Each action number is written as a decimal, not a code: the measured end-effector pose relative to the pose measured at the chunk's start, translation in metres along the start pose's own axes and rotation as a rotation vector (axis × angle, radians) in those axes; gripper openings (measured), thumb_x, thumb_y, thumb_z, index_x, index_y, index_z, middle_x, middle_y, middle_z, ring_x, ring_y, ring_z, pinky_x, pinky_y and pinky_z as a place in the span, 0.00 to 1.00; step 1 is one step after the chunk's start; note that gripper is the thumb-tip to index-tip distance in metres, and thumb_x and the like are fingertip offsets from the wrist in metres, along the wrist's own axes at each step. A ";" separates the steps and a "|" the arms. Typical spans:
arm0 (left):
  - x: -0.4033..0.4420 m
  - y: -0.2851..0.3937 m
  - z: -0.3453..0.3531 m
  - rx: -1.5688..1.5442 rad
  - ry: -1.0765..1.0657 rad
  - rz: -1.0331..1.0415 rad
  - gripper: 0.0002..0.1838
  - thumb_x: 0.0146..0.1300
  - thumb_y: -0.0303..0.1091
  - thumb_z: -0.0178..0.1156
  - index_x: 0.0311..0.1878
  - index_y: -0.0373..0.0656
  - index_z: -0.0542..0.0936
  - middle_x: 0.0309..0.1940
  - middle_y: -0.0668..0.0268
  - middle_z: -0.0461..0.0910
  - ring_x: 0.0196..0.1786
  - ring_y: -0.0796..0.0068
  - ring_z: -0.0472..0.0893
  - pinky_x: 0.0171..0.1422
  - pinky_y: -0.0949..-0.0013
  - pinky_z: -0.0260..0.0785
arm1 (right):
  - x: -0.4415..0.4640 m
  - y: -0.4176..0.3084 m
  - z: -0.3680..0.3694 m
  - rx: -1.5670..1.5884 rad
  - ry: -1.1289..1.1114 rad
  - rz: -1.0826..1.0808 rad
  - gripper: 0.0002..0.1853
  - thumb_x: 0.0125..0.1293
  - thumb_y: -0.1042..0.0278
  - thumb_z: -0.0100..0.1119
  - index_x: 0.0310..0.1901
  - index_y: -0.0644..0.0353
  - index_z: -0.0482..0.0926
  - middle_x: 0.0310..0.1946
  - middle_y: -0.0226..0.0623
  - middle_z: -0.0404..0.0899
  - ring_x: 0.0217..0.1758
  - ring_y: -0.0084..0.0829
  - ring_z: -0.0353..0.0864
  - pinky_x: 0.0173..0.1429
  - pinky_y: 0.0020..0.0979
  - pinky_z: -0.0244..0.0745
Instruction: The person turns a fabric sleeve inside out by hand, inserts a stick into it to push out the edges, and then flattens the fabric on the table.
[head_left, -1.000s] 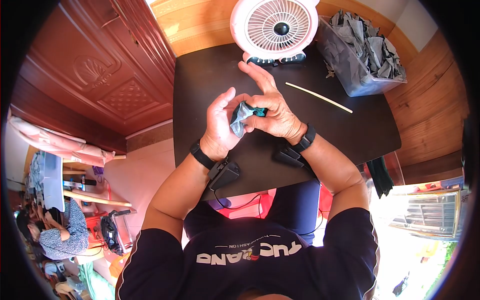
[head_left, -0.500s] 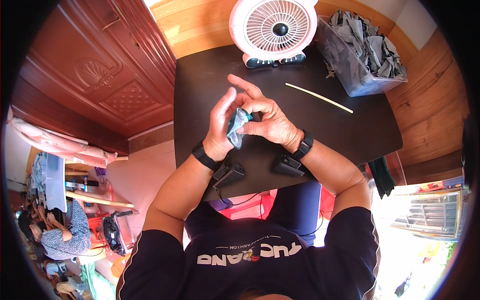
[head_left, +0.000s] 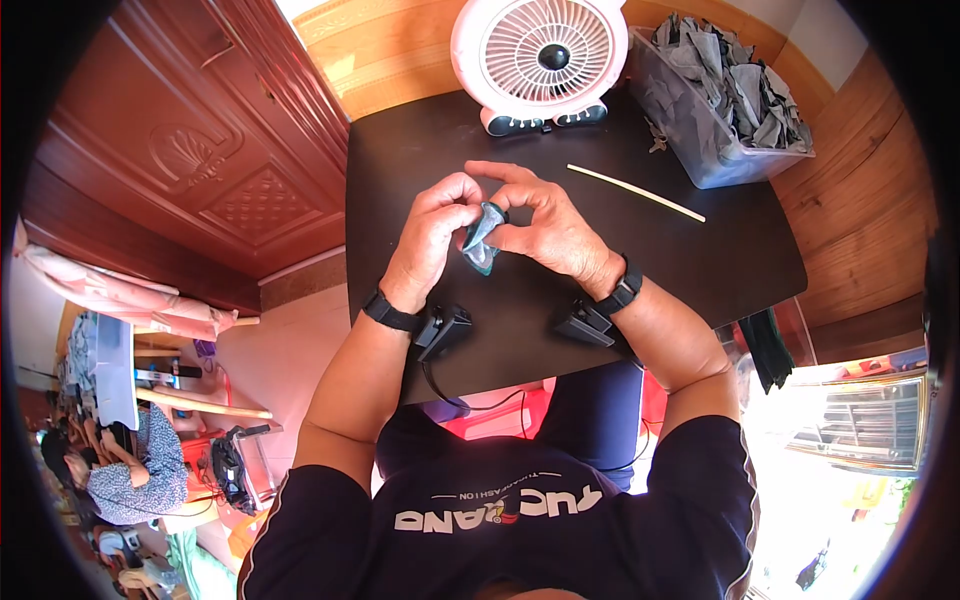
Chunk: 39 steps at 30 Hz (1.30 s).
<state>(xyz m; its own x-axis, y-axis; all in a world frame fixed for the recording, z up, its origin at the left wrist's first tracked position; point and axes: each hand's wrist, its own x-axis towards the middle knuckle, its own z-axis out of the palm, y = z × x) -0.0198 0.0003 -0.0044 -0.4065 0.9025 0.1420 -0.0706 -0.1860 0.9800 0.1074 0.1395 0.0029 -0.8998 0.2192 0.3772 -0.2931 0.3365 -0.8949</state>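
Note:
Over the dark table [head_left: 640, 270], a small folded piece of dark green and grey fabric [head_left: 482, 245] is held up between my two hands. My left hand [head_left: 432, 240] pinches its upper left edge, with thumb and bent fingers close together. From the other side, my right hand [head_left: 560, 225] grips it between thumb and forefinger, the other fingers raised. The pale inner side of the fabric shows; its far side is hidden by the fingers. Each wrist wears a black strap with a black device hanging from it.
A pink fan [head_left: 545, 60] stands at the back of the table. A clear bin [head_left: 700, 140] of grey fabric pieces sits back right. One pale thin strip [head_left: 636, 192] lies on the table. Dark cloth [head_left: 765, 350] hangs beyond the right edge. Another person [head_left: 135, 470] sits far left.
My left hand has gone from open, with fingers extended beside the fabric, to pinching its edge. My right hand has shifted slightly right, and the fabric has turned a little.

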 end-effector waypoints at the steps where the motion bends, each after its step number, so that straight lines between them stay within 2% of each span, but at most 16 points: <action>1: -0.002 0.002 0.000 0.015 0.001 -0.010 0.06 0.60 0.28 0.51 0.39 0.40 0.75 0.33 0.71 0.75 0.37 0.83 0.73 0.42 0.78 0.64 | 0.001 -0.003 -0.002 -0.007 0.005 0.014 0.10 0.47 0.75 0.71 0.34 0.58 0.83 0.65 0.41 0.71 0.68 0.39 0.68 0.69 0.38 0.62; 2: -0.003 0.003 0.000 0.030 0.002 -0.019 0.06 0.60 0.29 0.52 0.40 0.40 0.74 0.34 0.71 0.75 0.37 0.83 0.73 0.43 0.78 0.64 | 0.001 -0.007 -0.003 -0.016 0.010 0.029 0.10 0.47 0.74 0.71 0.33 0.58 0.82 0.64 0.42 0.71 0.68 0.40 0.68 0.69 0.39 0.63; 5: -0.001 -0.001 0.009 -0.079 0.062 0.011 0.02 0.61 0.27 0.53 0.35 0.43 0.74 0.29 0.74 0.73 0.27 0.87 0.69 0.27 0.80 0.58 | 0.000 -0.013 -0.005 -0.176 0.014 -0.043 0.07 0.52 0.75 0.68 0.33 0.60 0.81 0.66 0.43 0.70 0.66 0.38 0.70 0.68 0.38 0.63; 8: -0.001 0.004 0.021 -0.079 0.121 -0.010 0.03 0.62 0.27 0.52 0.37 0.42 0.74 0.30 0.73 0.74 0.29 0.86 0.72 0.31 0.80 0.62 | 0.001 -0.010 -0.004 -0.163 0.028 -0.004 0.10 0.48 0.73 0.67 0.34 0.61 0.81 0.63 0.43 0.72 0.67 0.44 0.67 0.68 0.40 0.65; 11: 0.000 -0.002 0.022 -0.047 0.120 0.040 0.04 0.63 0.28 0.52 0.38 0.40 0.74 0.31 0.72 0.75 0.35 0.85 0.72 0.40 0.79 0.63 | 0.000 -0.007 -0.003 -0.325 0.052 -0.097 0.10 0.48 0.73 0.65 0.35 0.62 0.81 0.63 0.43 0.72 0.67 0.45 0.68 0.66 0.40 0.66; 14: 0.001 -0.011 0.016 0.123 0.129 0.078 0.04 0.62 0.27 0.51 0.37 0.40 0.74 0.31 0.72 0.75 0.34 0.85 0.72 0.40 0.79 0.64 | -0.002 -0.011 -0.002 -0.407 0.070 -0.036 0.07 0.53 0.73 0.67 0.34 0.62 0.81 0.62 0.45 0.73 0.64 0.42 0.71 0.67 0.38 0.65; 17: 0.002 -0.011 0.014 0.070 0.132 0.069 0.04 0.62 0.26 0.50 0.37 0.40 0.74 0.30 0.72 0.74 0.34 0.85 0.72 0.39 0.79 0.64 | -0.001 -0.013 -0.004 -0.358 0.055 -0.012 0.08 0.53 0.72 0.68 0.35 0.63 0.81 0.61 0.45 0.74 0.63 0.40 0.73 0.66 0.37 0.65; 20: 0.001 -0.012 0.013 -0.083 0.128 0.043 0.04 0.63 0.27 0.50 0.36 0.40 0.74 0.30 0.72 0.75 0.33 0.86 0.72 0.37 0.80 0.63 | 0.001 -0.008 -0.007 -0.129 -0.003 0.066 0.10 0.55 0.72 0.67 0.38 0.65 0.82 0.60 0.42 0.75 0.59 0.33 0.76 0.63 0.34 0.68; 23: -0.001 -0.007 0.017 -0.146 0.195 0.019 0.04 0.63 0.28 0.51 0.36 0.40 0.75 0.31 0.71 0.75 0.30 0.86 0.71 0.33 0.81 0.62 | 0.002 -0.004 -0.005 0.233 -0.007 0.203 0.11 0.58 0.73 0.66 0.42 0.68 0.81 0.57 0.40 0.76 0.53 0.26 0.78 0.58 0.29 0.71; 26: -0.004 -0.003 0.018 -0.137 0.170 0.016 0.05 0.64 0.30 0.51 0.35 0.40 0.75 0.30 0.70 0.76 0.26 0.85 0.69 0.29 0.81 0.60 | 0.002 -0.006 -0.004 0.352 0.045 0.287 0.09 0.58 0.71 0.65 0.37 0.67 0.82 0.57 0.42 0.77 0.48 0.24 0.80 0.53 0.27 0.74; 32: -0.006 -0.003 0.029 0.006 0.258 0.137 0.05 0.64 0.29 0.52 0.33 0.41 0.74 0.25 0.73 0.71 0.23 0.88 0.66 0.25 0.83 0.58 | 0.000 0.001 0.004 0.240 0.219 0.203 0.05 0.58 0.76 0.62 0.35 0.67 0.80 0.34 0.35 0.84 0.35 0.18 0.80 0.40 0.24 0.76; 35: -0.010 -0.002 0.037 0.113 0.237 0.306 0.05 0.65 0.27 0.52 0.33 0.40 0.72 0.25 0.73 0.69 0.24 0.88 0.66 0.26 0.82 0.59 | -0.003 -0.001 0.013 0.142 0.315 0.082 0.03 0.59 0.79 0.59 0.35 0.66 0.77 0.28 0.32 0.83 0.31 0.18 0.79 0.34 0.24 0.75; 39: -0.011 -0.002 0.042 0.141 0.233 0.285 0.04 0.67 0.28 0.53 0.36 0.39 0.71 0.27 0.72 0.69 0.25 0.87 0.66 0.28 0.81 0.61 | -0.005 -0.010 0.014 0.014 0.361 0.005 0.05 0.60 0.80 0.58 0.37 0.63 0.74 0.25 0.34 0.81 0.28 0.19 0.79 0.32 0.25 0.74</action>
<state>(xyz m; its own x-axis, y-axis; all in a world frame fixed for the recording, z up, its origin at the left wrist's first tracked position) 0.0231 0.0065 -0.0019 -0.5887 0.7072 0.3915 0.1944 -0.3463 0.9178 0.1103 0.1218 0.0062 -0.7297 0.5310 0.4307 -0.2957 0.3229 -0.8990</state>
